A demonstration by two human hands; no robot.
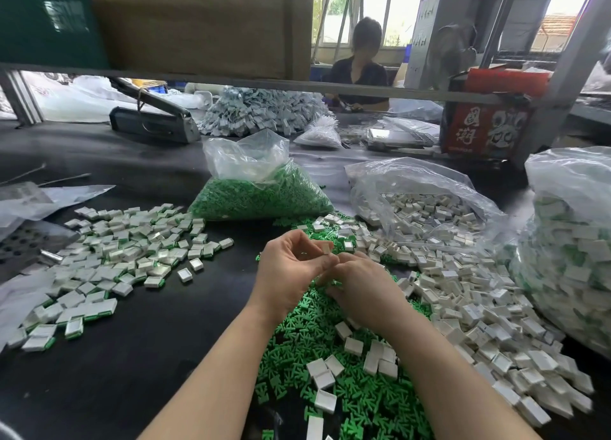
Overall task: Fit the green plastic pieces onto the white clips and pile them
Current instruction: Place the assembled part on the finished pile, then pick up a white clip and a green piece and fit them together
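My left hand (291,267) pinches a small white clip (327,249) between thumb and fingertips, above the table's middle. My right hand (360,287) sits just right of it, fingers curled down into the loose green plastic pieces (307,340); whether it holds one is hidden. Empty white clips (479,307) are heaped to the right of the green pieces. To the left lies a spread pile of finished clips (132,251), white with green edges.
A clear bag of green pieces (261,191) stands behind my hands, a bag of white clips (429,208) right of it, a big bag of finished clips (568,257) at far right. A person works across the black table (148,357). A red box (486,132) stands at the back.
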